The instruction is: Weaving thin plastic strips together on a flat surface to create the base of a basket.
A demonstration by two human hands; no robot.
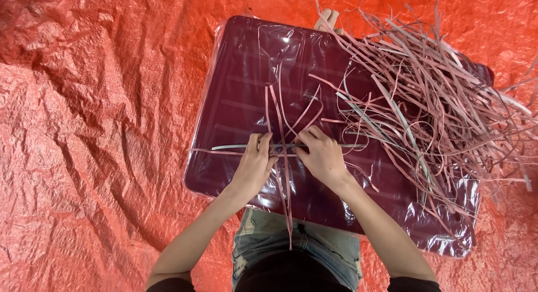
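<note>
Pink flat strips (pixel 283 157) crossed, pinched by left hand (pixel 252 166), right hand (pixel 322 157), glossy maroon board (pixel 241 73)

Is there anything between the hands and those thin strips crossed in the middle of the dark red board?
Nothing visible. The left hand and right hand already press on the crossed strips on the plastic-wrapped board. The loose pile of strips lies apart, to the right.
</note>
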